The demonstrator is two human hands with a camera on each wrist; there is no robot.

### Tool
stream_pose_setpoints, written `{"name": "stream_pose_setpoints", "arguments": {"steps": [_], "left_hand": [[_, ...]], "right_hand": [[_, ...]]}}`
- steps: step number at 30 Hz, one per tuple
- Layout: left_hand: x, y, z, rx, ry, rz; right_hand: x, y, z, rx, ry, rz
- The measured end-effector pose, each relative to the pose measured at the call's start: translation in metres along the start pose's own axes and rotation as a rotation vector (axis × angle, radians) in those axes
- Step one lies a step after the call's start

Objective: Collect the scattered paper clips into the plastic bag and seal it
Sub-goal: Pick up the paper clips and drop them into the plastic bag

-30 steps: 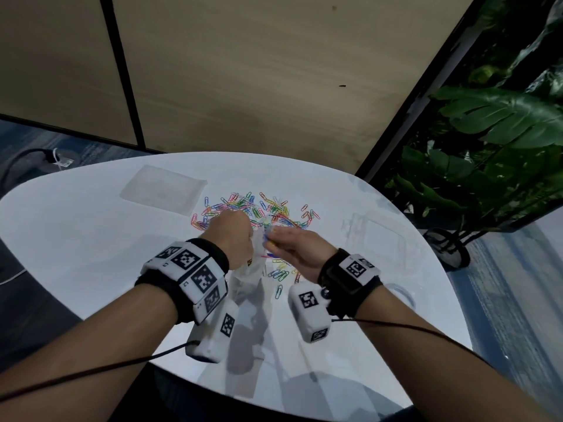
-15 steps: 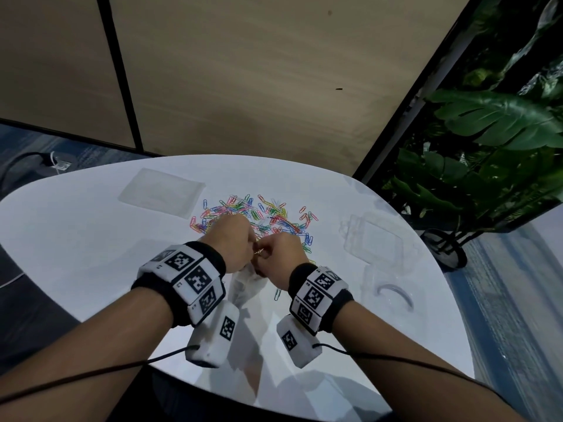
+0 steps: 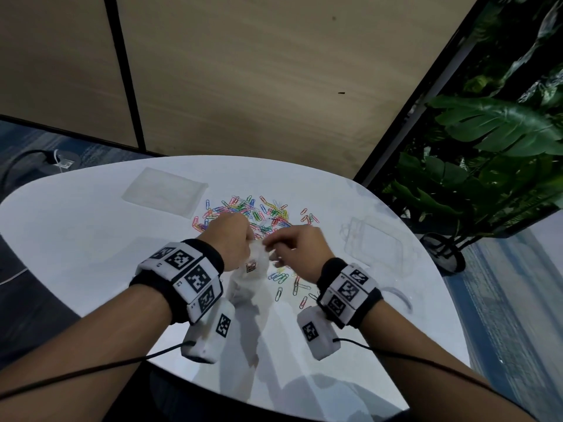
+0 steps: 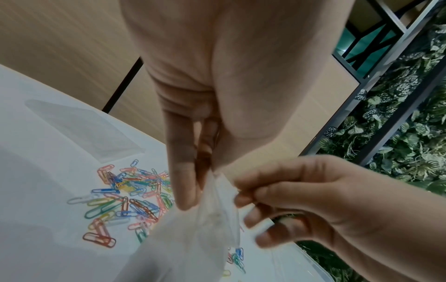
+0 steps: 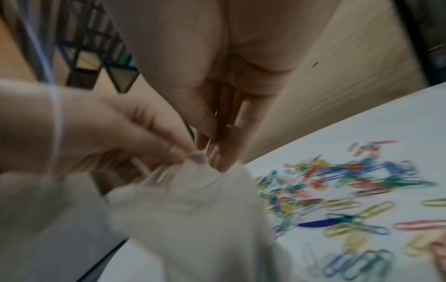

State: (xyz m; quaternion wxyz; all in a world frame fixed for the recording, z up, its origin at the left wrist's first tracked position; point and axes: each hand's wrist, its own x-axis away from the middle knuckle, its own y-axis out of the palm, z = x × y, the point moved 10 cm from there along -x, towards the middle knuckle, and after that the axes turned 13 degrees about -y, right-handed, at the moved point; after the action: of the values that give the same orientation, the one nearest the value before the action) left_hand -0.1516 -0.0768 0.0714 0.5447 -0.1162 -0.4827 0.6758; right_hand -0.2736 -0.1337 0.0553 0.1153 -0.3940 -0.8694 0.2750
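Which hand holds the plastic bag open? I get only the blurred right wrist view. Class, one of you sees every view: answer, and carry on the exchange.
Observer: Both hold it. In the left wrist view, the left hand pinches the top of the plastic bag, and the right hand pinches the facing edge.
Operator: Where is the main pile?
Observer: The head view shows the paper clips heaped on the white table, just beyond both hands.
Operator: Is anything else on the table?
Observer: A flat clear pouch lies beyond the pile to the left. A clear plastic box sits to the right.
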Motion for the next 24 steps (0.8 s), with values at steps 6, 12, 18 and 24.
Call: {"name": "stream_pose_setpoints", "arguments": {"steps": [6,12,18,24], "left_hand": [[0.002,-0.002,0.002,-0.018,0.023,-0.007],[-0.002,0.003,0.0,-0.03,0.014,-0.015],[-0.007,0.006,0.0,-0.039,0.045,0.001],[-0.005,0.004,0.001,-0.059,0.053,0.011]], "right_hand": [[0.068,-0.044,0.14,0.512,0.668,-0.295],[0.081,-0.007,0.164,0.445,0.684,-0.192],[0.021,-0.009,0.157,0.497,0.577,-0.019],[-0.015,-0.024,0.162,0.583,0.451,0.006]]}}
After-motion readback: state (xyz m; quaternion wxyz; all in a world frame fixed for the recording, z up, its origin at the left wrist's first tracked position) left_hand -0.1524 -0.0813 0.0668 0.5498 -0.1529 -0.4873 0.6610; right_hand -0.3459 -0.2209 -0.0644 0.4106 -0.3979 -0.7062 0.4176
